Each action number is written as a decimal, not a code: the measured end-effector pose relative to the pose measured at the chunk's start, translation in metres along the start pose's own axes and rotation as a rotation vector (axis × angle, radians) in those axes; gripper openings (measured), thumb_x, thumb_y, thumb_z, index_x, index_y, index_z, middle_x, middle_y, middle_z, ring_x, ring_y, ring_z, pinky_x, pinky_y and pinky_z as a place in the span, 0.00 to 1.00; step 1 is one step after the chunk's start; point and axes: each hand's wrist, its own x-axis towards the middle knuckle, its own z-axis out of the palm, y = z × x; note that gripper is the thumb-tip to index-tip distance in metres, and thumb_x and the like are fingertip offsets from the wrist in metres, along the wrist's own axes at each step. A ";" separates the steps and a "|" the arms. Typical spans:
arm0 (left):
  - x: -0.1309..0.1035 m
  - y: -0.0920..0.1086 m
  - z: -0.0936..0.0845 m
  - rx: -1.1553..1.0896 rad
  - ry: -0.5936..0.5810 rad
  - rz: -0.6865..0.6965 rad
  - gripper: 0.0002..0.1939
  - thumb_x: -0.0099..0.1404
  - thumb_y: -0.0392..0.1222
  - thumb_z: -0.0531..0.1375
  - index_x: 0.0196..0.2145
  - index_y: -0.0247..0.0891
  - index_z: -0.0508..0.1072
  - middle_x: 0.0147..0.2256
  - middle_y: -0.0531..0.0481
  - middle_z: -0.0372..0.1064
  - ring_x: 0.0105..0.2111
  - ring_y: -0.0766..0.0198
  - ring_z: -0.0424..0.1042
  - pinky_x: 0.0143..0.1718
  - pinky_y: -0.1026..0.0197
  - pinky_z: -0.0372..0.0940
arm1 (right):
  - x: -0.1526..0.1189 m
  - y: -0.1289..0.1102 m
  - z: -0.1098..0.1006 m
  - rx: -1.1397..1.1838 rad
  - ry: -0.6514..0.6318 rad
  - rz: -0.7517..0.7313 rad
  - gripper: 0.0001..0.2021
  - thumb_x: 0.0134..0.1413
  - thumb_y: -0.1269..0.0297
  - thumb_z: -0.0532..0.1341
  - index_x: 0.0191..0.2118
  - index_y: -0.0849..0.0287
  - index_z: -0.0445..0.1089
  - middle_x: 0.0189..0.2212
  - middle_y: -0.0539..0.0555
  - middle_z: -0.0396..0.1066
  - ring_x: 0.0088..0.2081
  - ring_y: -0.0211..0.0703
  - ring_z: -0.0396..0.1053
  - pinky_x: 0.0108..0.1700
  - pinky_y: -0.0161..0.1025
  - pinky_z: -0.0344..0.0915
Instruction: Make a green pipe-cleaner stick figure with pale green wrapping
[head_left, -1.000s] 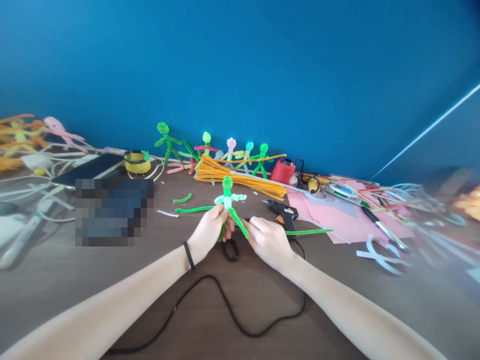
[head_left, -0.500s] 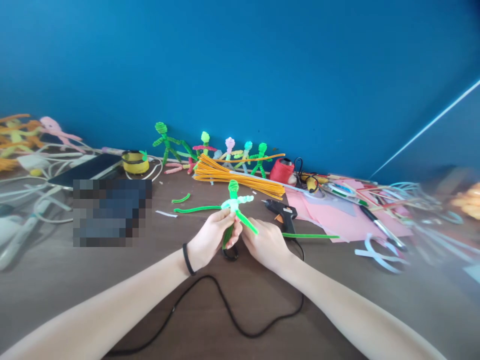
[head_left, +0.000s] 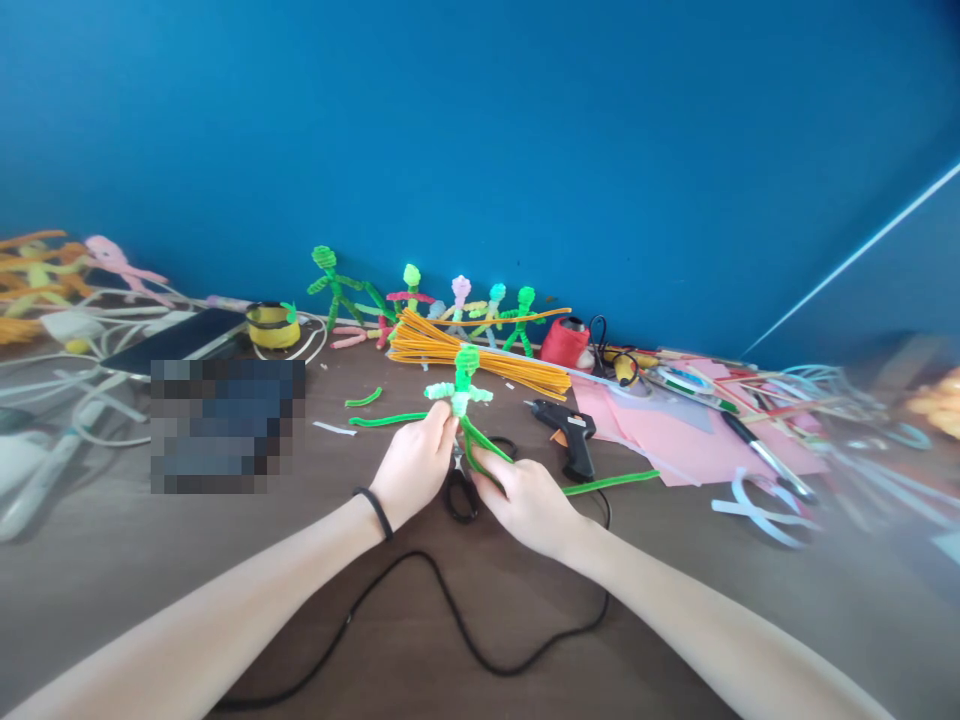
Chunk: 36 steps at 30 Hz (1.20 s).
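Note:
A small figure point(head_left: 461, 390) of twisted pipe cleaner, with a bright green head and pale green arms, stands upright between my hands. My left hand point(head_left: 418, 462) is closed on its lower body, thumb and fingers pinched together. Green pipe cleaner point(head_left: 480, 440) runs from below the body into my right hand point(head_left: 530, 500), whose fingers are closed on it. A longer green length sticks out to the right beyond that hand. Another green pipe cleaner point(head_left: 386, 420) passes out of sight at my left hand. Scissors point(head_left: 460, 497) lie on the table between and below the hands.
A black glue gun point(head_left: 574, 432) lies to the right beside pink paper point(head_left: 660, 440). An orange pipe cleaner bundle point(head_left: 480, 355) and several finished figures line the wall. A black cord point(head_left: 442, 600) crosses the front. Phones and white cables are at left, a marker point(head_left: 765, 455) at right.
The figure has turned more upright and faces me. My right hand has drawn the green pipe cleaner down and right, away from my left hand. More of the scissors shows between them.

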 end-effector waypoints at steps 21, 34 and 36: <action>-0.010 0.009 0.007 -0.323 -0.061 -0.076 0.12 0.62 0.43 0.44 0.22 0.40 0.54 0.15 0.58 0.57 0.17 0.68 0.59 0.23 0.67 0.55 | -0.001 -0.013 -0.008 0.639 -0.155 0.260 0.14 0.51 0.75 0.45 0.41 0.58 0.62 0.15 0.45 0.61 0.13 0.30 0.57 0.19 0.28 0.55; -0.007 0.004 0.001 0.281 -0.107 0.214 0.11 0.61 0.40 0.45 0.22 0.39 0.61 0.19 0.53 0.62 0.21 0.65 0.61 0.23 0.65 0.47 | -0.001 -0.015 -0.014 0.472 -0.127 0.144 0.07 0.52 0.68 0.52 0.33 0.61 0.67 0.19 0.47 0.62 0.19 0.31 0.54 0.23 0.30 0.51; -0.006 0.003 0.001 0.270 -0.113 0.216 0.11 0.60 0.39 0.46 0.23 0.39 0.61 0.19 0.53 0.61 0.20 0.66 0.61 0.22 0.65 0.47 | -0.001 -0.013 -0.014 0.465 -0.079 0.122 0.08 0.52 0.69 0.51 0.30 0.61 0.67 0.21 0.48 0.64 0.21 0.32 0.56 0.26 0.30 0.53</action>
